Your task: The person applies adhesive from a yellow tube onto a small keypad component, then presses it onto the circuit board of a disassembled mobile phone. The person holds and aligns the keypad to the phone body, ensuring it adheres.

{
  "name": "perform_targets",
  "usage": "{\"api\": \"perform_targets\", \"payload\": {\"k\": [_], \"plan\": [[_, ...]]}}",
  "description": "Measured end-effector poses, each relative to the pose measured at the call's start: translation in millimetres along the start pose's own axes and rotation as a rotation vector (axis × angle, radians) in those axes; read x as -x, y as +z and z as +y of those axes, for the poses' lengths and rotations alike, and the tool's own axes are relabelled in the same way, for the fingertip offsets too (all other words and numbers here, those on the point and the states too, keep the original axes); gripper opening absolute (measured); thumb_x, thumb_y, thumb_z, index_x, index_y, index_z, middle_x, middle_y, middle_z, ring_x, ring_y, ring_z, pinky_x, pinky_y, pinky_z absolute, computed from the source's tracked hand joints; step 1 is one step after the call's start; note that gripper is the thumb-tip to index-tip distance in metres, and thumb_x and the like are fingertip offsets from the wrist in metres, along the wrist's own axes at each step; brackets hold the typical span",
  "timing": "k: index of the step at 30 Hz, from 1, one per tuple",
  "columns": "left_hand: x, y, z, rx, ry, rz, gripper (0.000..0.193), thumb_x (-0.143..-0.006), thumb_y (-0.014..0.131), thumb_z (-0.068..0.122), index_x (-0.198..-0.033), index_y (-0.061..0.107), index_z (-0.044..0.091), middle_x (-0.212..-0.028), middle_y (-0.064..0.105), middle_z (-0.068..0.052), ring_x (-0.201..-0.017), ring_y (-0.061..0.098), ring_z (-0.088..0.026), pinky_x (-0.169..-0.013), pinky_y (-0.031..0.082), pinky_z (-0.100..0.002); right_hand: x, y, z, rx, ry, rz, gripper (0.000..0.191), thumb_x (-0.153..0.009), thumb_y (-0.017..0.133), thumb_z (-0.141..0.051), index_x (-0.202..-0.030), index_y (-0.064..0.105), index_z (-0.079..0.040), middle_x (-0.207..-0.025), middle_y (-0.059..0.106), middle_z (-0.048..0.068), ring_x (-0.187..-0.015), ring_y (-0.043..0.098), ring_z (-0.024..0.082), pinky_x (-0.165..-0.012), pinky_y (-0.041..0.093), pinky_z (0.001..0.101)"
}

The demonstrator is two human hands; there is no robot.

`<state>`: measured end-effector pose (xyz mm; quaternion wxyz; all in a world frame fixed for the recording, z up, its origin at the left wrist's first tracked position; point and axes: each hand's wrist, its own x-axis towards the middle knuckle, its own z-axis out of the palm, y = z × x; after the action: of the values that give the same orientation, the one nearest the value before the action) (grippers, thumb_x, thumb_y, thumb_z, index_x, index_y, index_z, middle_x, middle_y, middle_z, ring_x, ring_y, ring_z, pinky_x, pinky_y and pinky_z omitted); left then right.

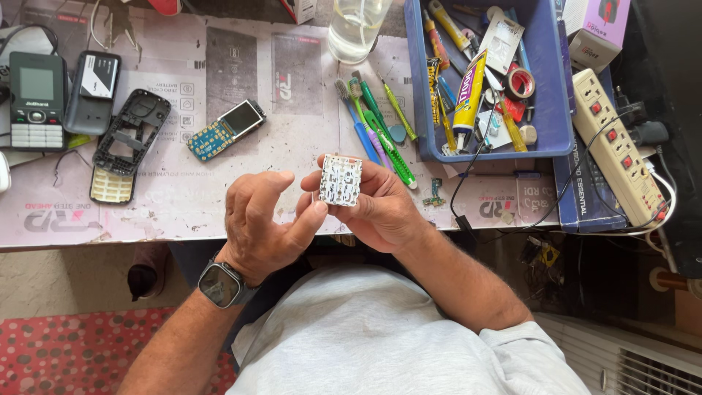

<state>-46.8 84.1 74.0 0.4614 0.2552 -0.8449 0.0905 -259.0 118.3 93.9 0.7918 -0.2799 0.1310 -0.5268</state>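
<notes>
My right hand [380, 208] holds a small white keypad membrane [341, 179] with dark traces, pinched between thumb and fingers above the table's front edge. My left hand [263, 219] is beside it, thumb tip touching the membrane's lower left corner, index finger curled over it. A smartwatch [219, 284] sits on my left wrist. Farther left on the table lie a phone circuit board with a small screen [225, 129], a black phone frame [133, 133] and a pale keypad [111, 186].
A blue tray [559, 110] holds glue tubes, tape and screwdrivers. Toothbrushes and green tools [376, 124] lie left of it. A power strip [618, 146] is at right, a glass jar [356, 25] at the back, and a keypad phone [36, 99] and battery cover [93, 91] far left.
</notes>
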Motion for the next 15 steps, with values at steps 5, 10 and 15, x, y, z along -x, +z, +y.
{"api": "perform_targets", "payload": {"k": [5,10,15], "plan": [[0.5,-0.3,-0.5,-0.013,0.002,0.01,0.054,-0.093,0.086,0.007,-0.132,0.057,0.03,-0.132,0.048,-0.013,-0.114,0.056,-0.03,-0.092,0.051,-0.046,-0.2,-8.2,5.2,-0.01,-0.012,0.048,0.045,-0.104,0.071,-0.013,-0.145,0.058,-0.002,-0.134,0.065,0.021,-0.122,0.066,0.028,-0.111,0.054,0.0434],[-4.4,-3.8,1.8,0.092,-0.079,0.028,0.05,-0.09,0.082,0.004,-0.126,0.055,0.025,-0.13,0.047,-0.014,-0.113,0.056,-0.033,-0.091,0.051,-0.047,-3.9,-16.8,8.6,0.12,-0.06,0.166,0.042,-0.102,0.073,-0.013,-0.138,0.061,0.004,-0.124,0.07,0.02,-0.117,0.068,0.027,-0.104,0.056,0.04],[-6.8,-7.2,21.7,0.568,-0.531,0.078,0.053,-0.09,0.075,-0.003,-0.132,0.048,0.015,-0.143,0.042,-0.016,-0.11,0.058,-0.017,-0.094,0.052,-0.036,-10.1,-18.0,14.2,0.229,-0.102,0.298,0.043,-0.093,0.08,-0.008,-0.131,0.064,0.004,-0.113,0.071,0.016,-0.097,0.068,0.02,-0.087,0.058,0.0334]]}}
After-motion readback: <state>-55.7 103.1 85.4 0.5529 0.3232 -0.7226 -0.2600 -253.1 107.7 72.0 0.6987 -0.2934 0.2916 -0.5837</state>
